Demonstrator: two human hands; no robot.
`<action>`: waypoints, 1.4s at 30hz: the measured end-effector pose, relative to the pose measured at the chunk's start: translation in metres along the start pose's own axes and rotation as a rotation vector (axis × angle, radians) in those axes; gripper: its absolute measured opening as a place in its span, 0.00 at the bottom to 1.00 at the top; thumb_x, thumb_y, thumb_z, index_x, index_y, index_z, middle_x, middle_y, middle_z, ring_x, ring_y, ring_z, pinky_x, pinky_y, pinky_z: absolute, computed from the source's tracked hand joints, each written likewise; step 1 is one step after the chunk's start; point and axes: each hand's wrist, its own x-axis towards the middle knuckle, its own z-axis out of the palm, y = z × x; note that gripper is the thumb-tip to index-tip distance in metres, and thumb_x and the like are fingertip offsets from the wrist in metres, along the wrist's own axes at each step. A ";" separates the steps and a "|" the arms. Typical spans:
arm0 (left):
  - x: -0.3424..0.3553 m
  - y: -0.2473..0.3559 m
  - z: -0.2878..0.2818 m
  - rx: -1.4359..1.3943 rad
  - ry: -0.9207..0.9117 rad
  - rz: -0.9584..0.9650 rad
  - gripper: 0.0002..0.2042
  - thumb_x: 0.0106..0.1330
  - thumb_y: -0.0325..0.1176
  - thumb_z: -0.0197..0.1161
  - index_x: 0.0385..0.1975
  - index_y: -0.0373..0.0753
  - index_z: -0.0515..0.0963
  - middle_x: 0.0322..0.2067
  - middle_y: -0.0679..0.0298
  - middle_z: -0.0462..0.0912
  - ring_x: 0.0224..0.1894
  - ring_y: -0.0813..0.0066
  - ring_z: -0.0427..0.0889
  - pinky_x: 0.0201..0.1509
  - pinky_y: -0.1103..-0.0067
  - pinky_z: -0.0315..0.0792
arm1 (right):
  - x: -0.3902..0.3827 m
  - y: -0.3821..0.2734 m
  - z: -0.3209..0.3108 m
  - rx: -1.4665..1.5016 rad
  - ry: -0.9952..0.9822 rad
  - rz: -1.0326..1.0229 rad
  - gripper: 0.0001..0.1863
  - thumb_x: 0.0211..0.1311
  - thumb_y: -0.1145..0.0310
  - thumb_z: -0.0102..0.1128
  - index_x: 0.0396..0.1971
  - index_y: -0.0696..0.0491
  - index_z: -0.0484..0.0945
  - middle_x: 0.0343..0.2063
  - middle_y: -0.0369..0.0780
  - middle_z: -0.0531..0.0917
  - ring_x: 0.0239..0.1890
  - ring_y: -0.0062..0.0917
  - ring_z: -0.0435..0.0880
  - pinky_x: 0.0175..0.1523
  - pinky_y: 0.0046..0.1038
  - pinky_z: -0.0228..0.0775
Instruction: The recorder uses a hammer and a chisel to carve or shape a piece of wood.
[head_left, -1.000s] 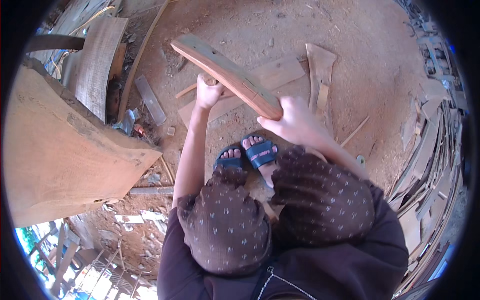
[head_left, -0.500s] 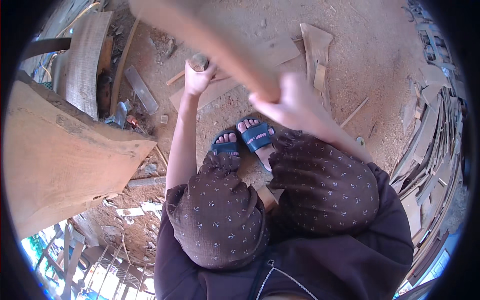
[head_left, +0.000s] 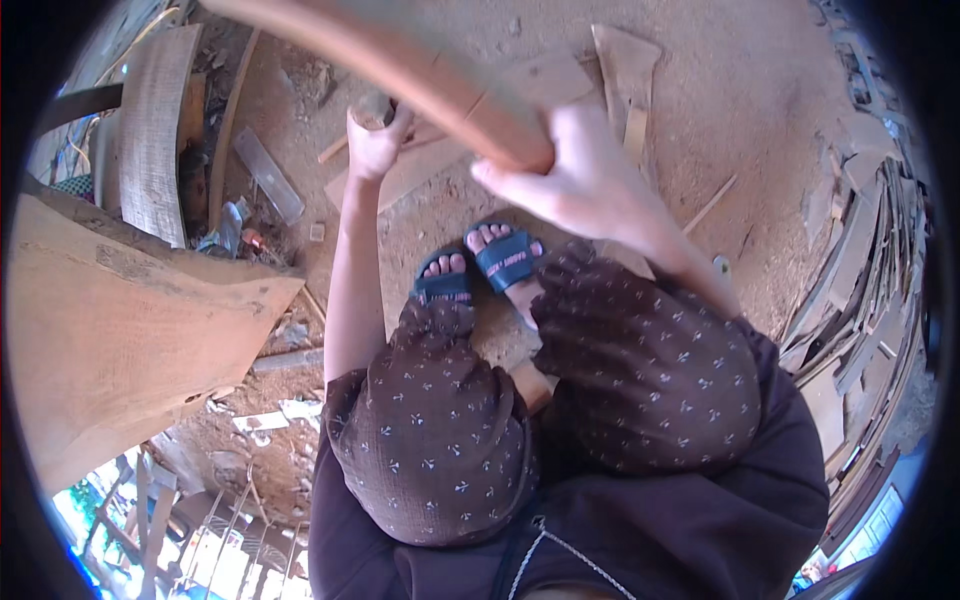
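A long reddish-brown wooden bar (head_left: 420,85) slants from the middle to the upper left, where its far end leaves the view. My right hand (head_left: 595,175) is closed around the near end of this bar. Farther left, my left hand (head_left: 372,150) grips a short rounded piece of wood (head_left: 371,109), seen end-on; the rest of it is hidden by the fist and fingers. Both hands are held out in front of my bent knees, above the dirt ground. A flat board (head_left: 420,182) lies below them, partly covered by the bar and arms.
A big pale wooden slab (head_left: 150,340) stands close on the left, with a leaning plank (head_left: 160,130) beyond it. Stacked thin wood offcuts (head_left: 850,300) line the right side. My sandalled feet (head_left: 502,258) rest on the dirt, and another board (head_left: 620,70) lies ahead.
The wooden bar has moved up and slightly left with my right hand, and now looks sharper. My left hand has shifted a little up and left, keeping its grip. The whole view has tilted slightly.
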 end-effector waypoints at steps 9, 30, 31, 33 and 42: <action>0.007 -0.010 -0.004 0.141 0.049 -0.025 0.09 0.60 0.28 0.64 0.18 0.36 0.76 0.14 0.73 0.73 0.17 0.89 0.69 0.18 0.86 0.60 | 0.028 0.103 0.032 0.161 0.139 0.159 0.27 0.48 0.48 0.66 0.27 0.64 0.81 0.19 0.46 0.81 0.22 0.31 0.82 0.29 0.31 0.70; -0.063 -0.060 0.057 0.747 -0.635 0.521 0.08 0.42 0.36 0.69 0.19 0.42 0.77 0.19 0.62 0.79 0.23 0.63 0.79 0.36 0.73 0.74 | 0.046 0.210 0.127 -0.301 -0.125 0.342 0.30 0.47 0.48 0.64 0.40 0.61 0.76 0.35 0.53 0.83 0.39 0.47 0.83 0.45 0.43 0.76; -0.068 -0.059 0.053 0.736 -0.631 0.534 0.08 0.43 0.37 0.68 0.19 0.42 0.77 0.19 0.62 0.78 0.23 0.63 0.79 0.38 0.73 0.74 | 0.047 0.203 0.129 -0.298 -0.133 0.341 0.30 0.47 0.48 0.64 0.40 0.61 0.76 0.35 0.53 0.83 0.39 0.47 0.83 0.45 0.43 0.76; -0.057 -0.046 0.050 0.707 -0.541 0.518 0.09 0.44 0.38 0.68 0.20 0.43 0.77 0.20 0.63 0.79 0.23 0.66 0.79 0.36 0.73 0.74 | 0.042 0.196 0.129 -0.243 -0.093 0.419 0.30 0.48 0.48 0.64 0.40 0.60 0.77 0.33 0.53 0.83 0.38 0.47 0.83 0.45 0.43 0.76; 0.003 0.037 -0.021 -0.182 0.106 0.223 0.10 0.53 0.21 0.55 0.36 0.36 0.71 0.33 0.56 0.74 0.36 0.65 0.77 0.52 0.64 0.73 | 0.042 0.205 0.126 -0.298 -0.020 0.288 0.31 0.46 0.48 0.64 0.39 0.62 0.77 0.30 0.52 0.84 0.35 0.46 0.84 0.44 0.42 0.76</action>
